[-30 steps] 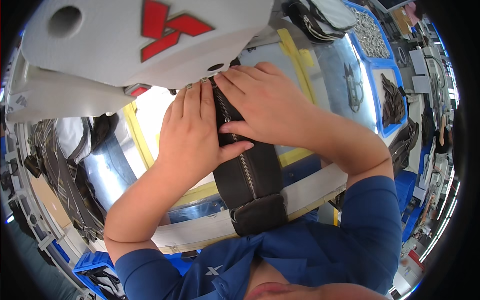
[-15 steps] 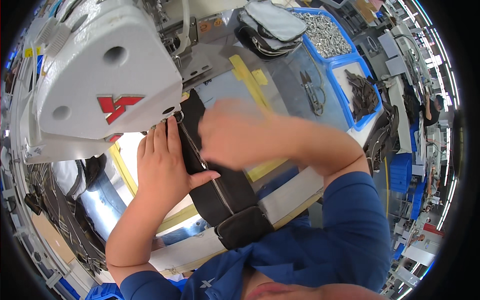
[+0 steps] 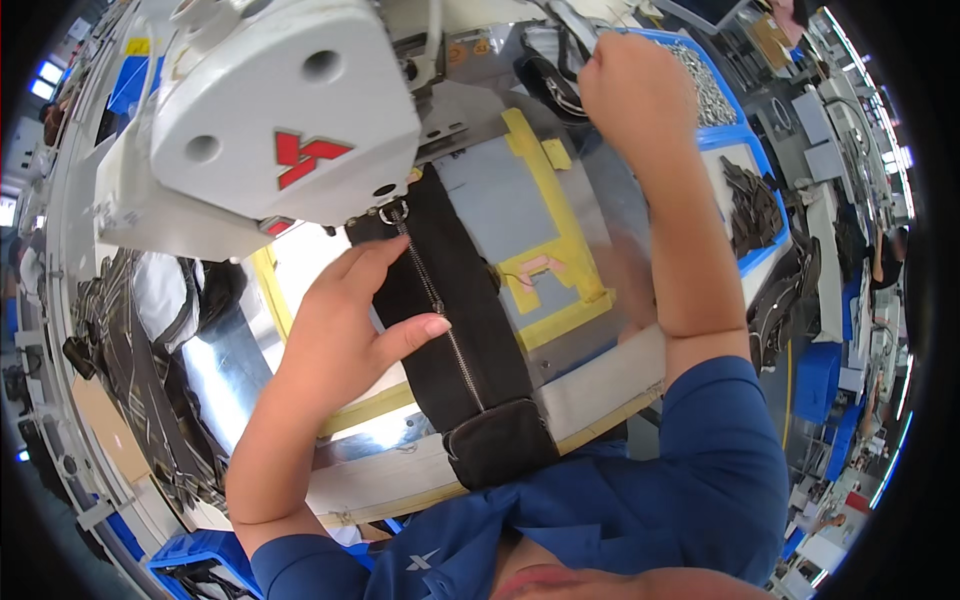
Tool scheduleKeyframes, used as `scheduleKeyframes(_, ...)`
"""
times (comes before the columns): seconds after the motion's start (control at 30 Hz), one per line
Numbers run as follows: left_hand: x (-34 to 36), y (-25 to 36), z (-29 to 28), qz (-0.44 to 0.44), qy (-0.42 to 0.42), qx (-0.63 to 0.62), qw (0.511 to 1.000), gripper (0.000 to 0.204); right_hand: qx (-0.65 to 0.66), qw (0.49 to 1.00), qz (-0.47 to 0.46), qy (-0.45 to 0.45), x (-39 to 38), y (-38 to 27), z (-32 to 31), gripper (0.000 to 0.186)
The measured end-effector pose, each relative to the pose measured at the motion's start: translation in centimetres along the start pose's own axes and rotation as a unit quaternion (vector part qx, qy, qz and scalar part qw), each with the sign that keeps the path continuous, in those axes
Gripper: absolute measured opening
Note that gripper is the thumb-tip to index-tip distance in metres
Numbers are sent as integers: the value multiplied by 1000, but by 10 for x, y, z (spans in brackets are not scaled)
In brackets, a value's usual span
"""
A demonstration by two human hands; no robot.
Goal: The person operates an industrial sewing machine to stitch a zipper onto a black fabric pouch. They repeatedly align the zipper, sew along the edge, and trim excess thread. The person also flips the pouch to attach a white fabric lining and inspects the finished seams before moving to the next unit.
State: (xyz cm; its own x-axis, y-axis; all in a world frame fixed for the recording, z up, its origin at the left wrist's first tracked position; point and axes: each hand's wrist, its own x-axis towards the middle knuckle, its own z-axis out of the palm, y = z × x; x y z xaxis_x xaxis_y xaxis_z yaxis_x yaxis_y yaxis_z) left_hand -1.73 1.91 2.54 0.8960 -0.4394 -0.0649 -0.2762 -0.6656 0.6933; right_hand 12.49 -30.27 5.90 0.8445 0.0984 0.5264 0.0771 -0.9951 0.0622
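A black fabric piece with a long metal zipper (image 3: pixel 452 345) lies across the work surface, its upper end beneath the head of the white sewing machine (image 3: pixel 290 120). A metal ring (image 3: pixel 396 212) sits at the zipper's top, and a boxy black end (image 3: pixel 500 445) hangs toward me at the near edge. My left hand (image 3: pixel 345 320) rests open on its left side, thumb stretched over the zipper near the slider. At the far right my right hand (image 3: pixel 636 95) is closed on a grey-lined fabric piece (image 3: pixel 572 22), raised over the stack of black pieces (image 3: pixel 548 80). Its fingertips are hidden.
Metal hardware fills one blue bin (image 3: pixel 708 90); dark fabric strips (image 3: pixel 752 205) lie in another beside it. Yellow tape (image 3: pixel 565 250) frames part of the table plate. Striped dark fabric (image 3: pixel 140 360) is heaped on the left, with white-lined pieces (image 3: pixel 168 295) beside it.
My right hand has left the zipper area and reached out to the far-right stack, lifting the grey-lined piece. My left hand's fingers have slid back from the ring. The whole view has shifted slightly.
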Motion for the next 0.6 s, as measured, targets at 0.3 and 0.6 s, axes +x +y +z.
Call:
scheduleKeyframes(0.3,1,1,27,-166,67,-431,884,49,453,720,-401,-340,-110,-83,-71,18)
scheduleKeyframes(0.6,-7,-14,26,-135,144,-255,946,42,495,798,-227,-258,-82,-82,4,27)
